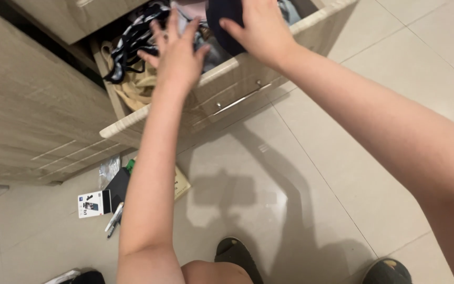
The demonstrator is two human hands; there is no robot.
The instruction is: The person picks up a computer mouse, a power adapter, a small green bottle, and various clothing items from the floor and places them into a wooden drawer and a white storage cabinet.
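An open wooden drawer (pixel 222 92) pulled out from a light wood cabinet holds several garments. My left hand (pixel 174 52) hovers over the clothes with its fingers spread, holding nothing. My right hand (pixel 258 29) grips a dark garment (pixel 226 23) at the drawer's far side. A black and white striped garment (pixel 132 37) and a beige garment (pixel 137 87) lie at the drawer's left end.
On the tiled floor (pixel 342 131) by the cabinet lie a small white box (pixel 91 204), a black case (pixel 117 185), pens (pixel 114 218) and a tan booklet (pixel 182 183). My feet in dark slippers (pixel 235 255) are at the bottom edge.
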